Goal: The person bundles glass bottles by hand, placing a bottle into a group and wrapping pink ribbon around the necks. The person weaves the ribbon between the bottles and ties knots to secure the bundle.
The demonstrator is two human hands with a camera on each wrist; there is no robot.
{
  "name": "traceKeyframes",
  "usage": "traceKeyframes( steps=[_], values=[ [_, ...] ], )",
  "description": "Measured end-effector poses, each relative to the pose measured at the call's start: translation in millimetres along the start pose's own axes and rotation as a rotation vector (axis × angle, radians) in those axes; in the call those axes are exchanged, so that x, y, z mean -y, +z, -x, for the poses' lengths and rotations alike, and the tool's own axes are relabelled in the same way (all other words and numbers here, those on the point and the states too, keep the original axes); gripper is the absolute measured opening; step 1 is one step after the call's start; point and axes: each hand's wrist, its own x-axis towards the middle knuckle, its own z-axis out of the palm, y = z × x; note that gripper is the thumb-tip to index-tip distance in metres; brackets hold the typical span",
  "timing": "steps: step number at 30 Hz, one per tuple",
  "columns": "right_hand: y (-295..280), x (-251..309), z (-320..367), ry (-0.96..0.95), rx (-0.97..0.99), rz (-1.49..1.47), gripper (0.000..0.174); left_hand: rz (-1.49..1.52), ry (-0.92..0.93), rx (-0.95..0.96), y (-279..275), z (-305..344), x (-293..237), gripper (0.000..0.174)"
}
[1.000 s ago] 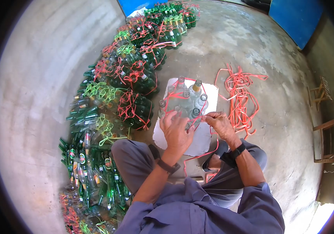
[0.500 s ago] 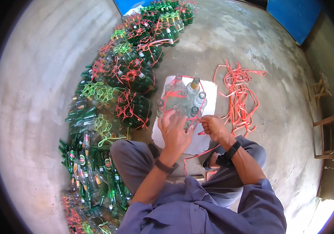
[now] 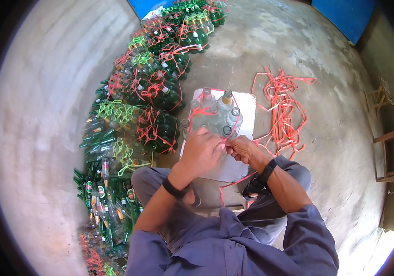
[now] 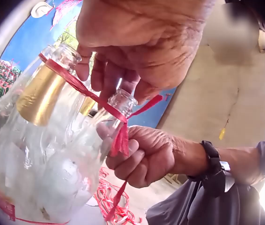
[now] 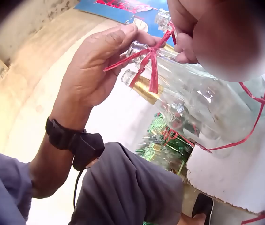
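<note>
Left wrist view: red ribbon [image 4: 120, 140] touches the right hand's [image 4: 146, 157] curled fingers [image 4: 126, 165].

The left hand [image 5: 95, 65] is at the necks of clear bottles [image 5: 207, 101], beside knotted red ribbon [image 5: 154, 70]; the right hand [image 5: 221, 37] is partly blurred. The bottles stand on a white board [image 5: 231, 180].

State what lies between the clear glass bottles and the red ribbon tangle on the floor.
A margin of white board, then concrete floor, partly crossed by stray strands from the ribbon tangle; the head view shows this.
</note>
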Motion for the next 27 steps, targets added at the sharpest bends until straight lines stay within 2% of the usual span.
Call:
traceKeyframes(
  steps=[2,5,8,11,24,26,27],
  values=[
    [-5,-5,-13,0.039,0.013,0.157,0.03,-0.03,0.037,0.138,1,-4,8,0.016],
    [-6,-8,-22,0.027,0.045,0.192,0.034,-0.044,0.102,0.161,2,-10,8,0.017],
    [-8,-11,-32,0.047,0.055,0.203,0.035,-0.097,0.06,0.283,-8,-20,1,0.017],
    [-1,0,-9,0.046,0.036,0.269,0.034,-0.093,0.033,0.327,-10,-22,2,0.017],
    [8,2,-1,-0.06,0.005,0.206,0.03,-0.098,0.015,0.356,-14,-34,7,0.011],
    [11,4,4,-0.125,-0.042,0.235,0.029,-0.046,-0.11,0.36,-17,-37,7,0.008],
    [11,4,6,-0.126,-0.037,0.234,0.029,-0.05,-0.112,0.361,-19,-36,7,0.008]
  ],
)
